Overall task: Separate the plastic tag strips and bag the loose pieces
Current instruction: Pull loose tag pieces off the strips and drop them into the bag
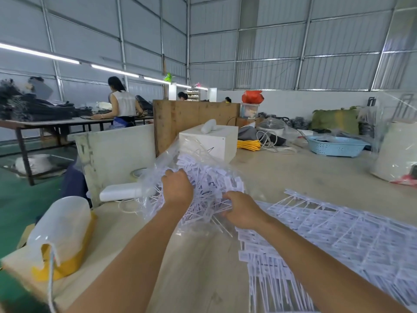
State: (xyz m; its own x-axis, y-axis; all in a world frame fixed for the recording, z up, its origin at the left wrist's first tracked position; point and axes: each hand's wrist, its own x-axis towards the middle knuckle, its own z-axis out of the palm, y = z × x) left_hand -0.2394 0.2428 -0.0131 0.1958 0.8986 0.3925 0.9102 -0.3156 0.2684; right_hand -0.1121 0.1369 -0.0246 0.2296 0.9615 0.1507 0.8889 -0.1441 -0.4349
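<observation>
Unseparated tag strips point(338, 240) are lying on the near right of the tabletop point(203, 267). Farther in, the right hand point(242, 210) and left hand point(177, 187) are gripping loose pieces point(212, 177) inside a clear bag point(162, 168).

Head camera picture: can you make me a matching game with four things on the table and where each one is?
Things:
1. clear plastic bag of loose white tags
2. flat white sheets of joined plastic tag strips
3. light blue plastic basket
4. translucent white plastic jug with a yellow base

Places:
A. far right, at the back of the table
B. near left corner of the table
C. between both hands, in the middle
D. spread out on the right, under the right forearm

Pairs: 1-C, 2-D, 3-A, 4-B
</observation>
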